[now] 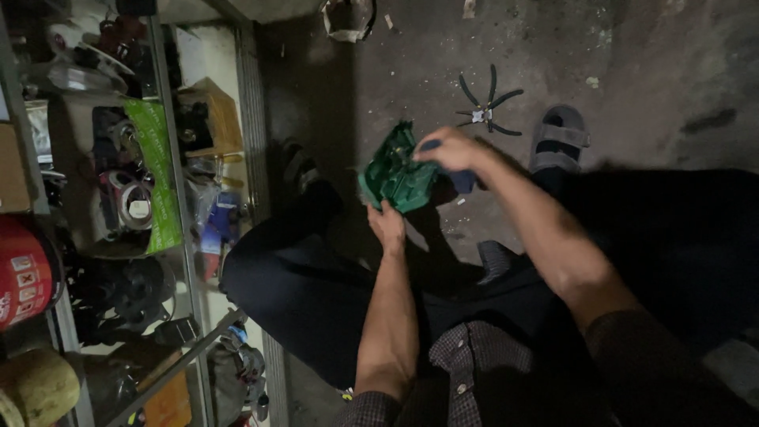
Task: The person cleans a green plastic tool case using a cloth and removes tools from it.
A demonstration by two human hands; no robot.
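Observation:
A green plastic casing (393, 175), shaped like a tool housing half, is held out in front of my knees. My left hand (387, 225) grips its lower edge from below. My right hand (449, 150) is closed around a dark blue handle (462, 180), likely a screwdriver, with its tip end against the top of the casing. Whether the tool touches a screw is hidden by the hand.
A black plastic piece with several curved arms (485, 111) lies on the concrete floor ahead. My sandalled feet (557, 138) rest either side. At left stands a metal shelf (186, 237) crowded with parts, a red can (24, 273) and a green package (154, 170).

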